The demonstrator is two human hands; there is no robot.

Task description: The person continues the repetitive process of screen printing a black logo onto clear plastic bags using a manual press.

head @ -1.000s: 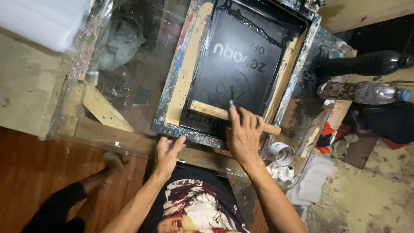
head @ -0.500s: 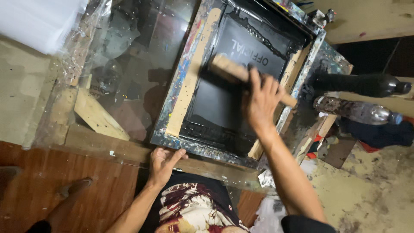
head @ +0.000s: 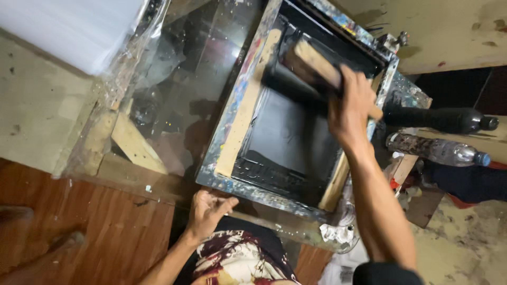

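A paint-spattered screen-printing frame (head: 232, 113) with a black inked mesh (head: 288, 132) lies tilted on a glass-topped table. My right hand (head: 349, 108) grips a wooden-handled squeegee (head: 317, 64) near the far end of the mesh; the squeegee is blurred by motion. My left hand (head: 207, 210) rests with fingers spread against the frame's near edge and holds nothing.
A stack of white sheets (head: 74, 31) in clear plastic lies at the far left. A dark bottle (head: 443, 120) and a clear plastic bottle (head: 438, 150) lie at the right. Wooden battens (head: 134, 145) show beneath the glass, with brown wood flooring (head: 90, 232) below.
My right hand has pushed the squeegee from the near end of the mesh to the far end, covering the printed design with black ink. My left hand stayed at the near edge.
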